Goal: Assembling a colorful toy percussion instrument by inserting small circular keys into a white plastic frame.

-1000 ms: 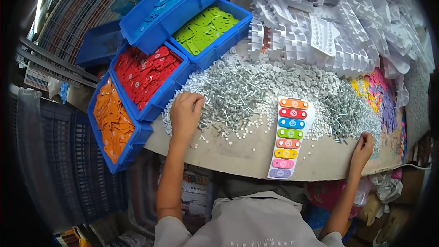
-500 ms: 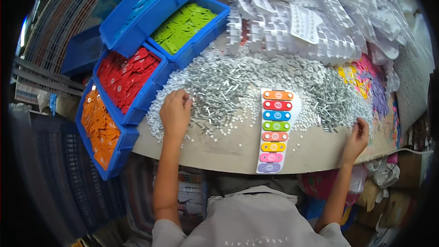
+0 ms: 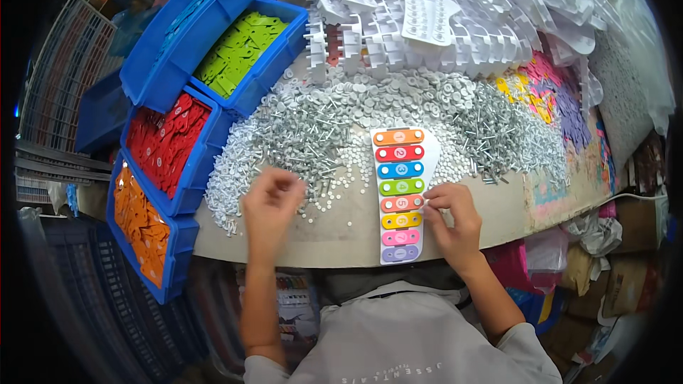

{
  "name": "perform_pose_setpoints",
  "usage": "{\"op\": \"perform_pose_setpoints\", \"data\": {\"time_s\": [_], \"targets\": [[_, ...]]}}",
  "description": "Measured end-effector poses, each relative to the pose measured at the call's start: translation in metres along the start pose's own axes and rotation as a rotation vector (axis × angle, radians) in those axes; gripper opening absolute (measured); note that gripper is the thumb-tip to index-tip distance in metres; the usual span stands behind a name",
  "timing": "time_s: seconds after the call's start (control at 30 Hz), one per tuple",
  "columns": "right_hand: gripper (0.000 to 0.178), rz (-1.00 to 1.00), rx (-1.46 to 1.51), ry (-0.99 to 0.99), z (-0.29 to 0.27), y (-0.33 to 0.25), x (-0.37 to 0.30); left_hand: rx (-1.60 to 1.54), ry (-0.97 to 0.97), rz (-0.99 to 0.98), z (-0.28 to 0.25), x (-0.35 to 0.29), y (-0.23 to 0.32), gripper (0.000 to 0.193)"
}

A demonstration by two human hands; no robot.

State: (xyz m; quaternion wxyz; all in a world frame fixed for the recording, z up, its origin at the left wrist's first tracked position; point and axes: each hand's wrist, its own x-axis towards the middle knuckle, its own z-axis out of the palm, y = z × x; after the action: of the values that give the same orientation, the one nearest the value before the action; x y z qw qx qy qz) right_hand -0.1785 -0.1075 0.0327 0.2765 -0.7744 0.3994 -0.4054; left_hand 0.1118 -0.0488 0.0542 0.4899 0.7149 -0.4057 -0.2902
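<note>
A white plastic strip (image 3: 432, 163) lies upright on the table in front of me, with a column of coloured bars across it. The orange bar (image 3: 399, 136) is at its far end and the purple bar (image 3: 400, 254) at its near end. White round caps show on the upper bars; the yellow bar (image 3: 401, 220) and pink bar have small dark holes. My right hand (image 3: 455, 224) is at the strip's right edge beside the salmon bar, fingertips pinched on a small white piece. My left hand (image 3: 272, 203), slightly blurred, is closed over the near edge of the metal pins (image 3: 302, 149); its contents are hidden.
Blue bins (image 3: 186, 203) at the left hold orange, red, green and blue pieces. White caps (image 3: 413, 96) and more metal pins (image 3: 491, 135) are heaped across the table. White moulded plastic holders (image 3: 455, 35) are stacked behind. Yellow, pink and purple pieces (image 3: 573, 124) lie at the right.
My right hand has moved left from the right-hand pile to the strip. My left hand has drawn back from the pins toward me. The whole view has shifted slightly.
</note>
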Motion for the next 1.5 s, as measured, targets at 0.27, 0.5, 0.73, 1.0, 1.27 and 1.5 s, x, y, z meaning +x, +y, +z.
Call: {"op": "perform_pose_setpoints", "data": {"time_s": [0.27, 0.5, 0.73, 1.0, 1.27, 1.5], "targets": [[0.022, -0.024, -0.003, -0.11, 0.001, -0.002, -0.007, -0.585, -0.594, -0.389, 0.058, -0.044, -0.009, 0.013], [0.02, -0.105, -0.092, -0.151, -0.001, -0.003, -0.009, -0.652, -0.61, -0.392, 0.074, -0.045, -0.023, 0.015], [0.023, 0.731, 0.314, -0.26, -0.001, 0.002, -0.018, -0.145, -0.63, -0.28, 0.074, -0.042, -0.017, 0.058], [0.02, 0.964, 0.563, -0.525, -0.011, 0.012, -0.001, -0.336, -0.782, -0.378, 0.084, -0.035, -0.025, 0.061], [0.028, 0.857, 0.509, -0.626, -0.01, 0.008, 0.008, -0.328, -0.755, -0.295, 0.087, -0.037, -0.028, 0.052], [0.019, 0.831, 0.46, -0.53, -0.009, 0.01, -0.003, -0.273, -0.755, -0.271, 0.083, -0.035, -0.029, 0.054]]}}
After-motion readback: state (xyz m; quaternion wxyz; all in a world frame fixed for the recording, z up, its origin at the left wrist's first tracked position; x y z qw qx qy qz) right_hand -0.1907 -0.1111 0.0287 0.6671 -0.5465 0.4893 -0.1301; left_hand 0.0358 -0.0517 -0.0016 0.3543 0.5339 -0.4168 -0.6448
